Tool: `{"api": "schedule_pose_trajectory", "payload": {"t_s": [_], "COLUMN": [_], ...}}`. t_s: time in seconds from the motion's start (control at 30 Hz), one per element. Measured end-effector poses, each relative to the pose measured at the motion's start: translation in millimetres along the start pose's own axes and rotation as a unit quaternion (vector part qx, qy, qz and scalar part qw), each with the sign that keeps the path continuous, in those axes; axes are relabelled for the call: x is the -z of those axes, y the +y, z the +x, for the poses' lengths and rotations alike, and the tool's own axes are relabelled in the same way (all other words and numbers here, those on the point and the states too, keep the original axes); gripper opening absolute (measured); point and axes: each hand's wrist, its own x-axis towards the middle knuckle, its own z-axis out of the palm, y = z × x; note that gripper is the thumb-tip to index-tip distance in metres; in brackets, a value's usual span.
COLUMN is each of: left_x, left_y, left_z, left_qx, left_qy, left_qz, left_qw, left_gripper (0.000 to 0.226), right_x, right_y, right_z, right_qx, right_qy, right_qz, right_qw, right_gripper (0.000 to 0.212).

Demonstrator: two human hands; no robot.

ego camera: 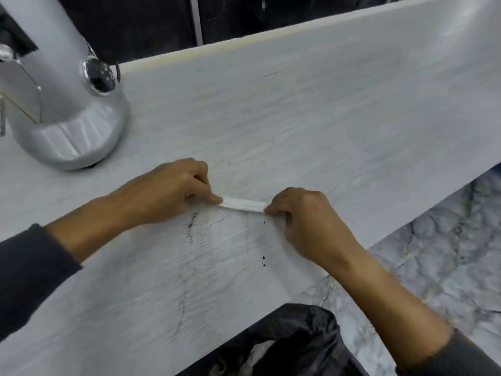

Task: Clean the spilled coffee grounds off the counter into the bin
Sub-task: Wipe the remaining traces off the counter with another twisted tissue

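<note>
- Black-bagged bin sits closest to the camera, tucked right below the near edge of the pale grey wood-grain counter. I'd guess it's parked there so the grounds can be dragged straight off the edge and drop in. It's cut off by the bottom of the shot, and there's something pale crumpled inside that I can't make out.
- That counter takes up most of the view, and everything else is easiest to place against it. Its left and right ends run out of frame.
- Big silver round-based machine stands at the counter's far left corner, well apart from the mess. Probably a grinder, but its top is cropped, so no promises.
- Left hand and right hand rest mid-counter, each pinched shut on one end of a small white folded strip, paper or tissue by the look of it. Seems like it's held taut and low on the surface to work as a scraper pulled toward the bin side. Fingertips are curled under, so exactly how they grip is hidden.
- Dark coffee grounds lie on the counter just on the bin side of the strip: a thin smeared line near the left hand, plus a couple of specks nearer the right wrist. The picture is blurry, so there may be finer dust I can't see.
</note>
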Motion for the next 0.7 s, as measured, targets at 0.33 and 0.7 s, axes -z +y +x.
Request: {"api": "schedule_pose_trajectory", "payload": {"t_s": [0.33,0.7], "left_x": [-20.1,-5.3], "left_y": [29.9,-32.6], "left_z": [168.0,17.1], "left_qx": [-0.033,-0.051], "left_qy": [-0.015,-0.016], "left_qz": [-0.041,-0.047], "left_qw": [0.999,0.997], "left_gripper": [0.037,0.054], "right_x": [31.7,-53.0], "right_y": [73.4,-96.5], "right_z": [-13.6,-42.6], "right_qx": [-0.201,-0.147], "right_qy": [0.094,0.078], "right_qz": [-0.115,-0.093], "right_qw": [0.968,0.982], "right_gripper": [0.040,0.007]}}
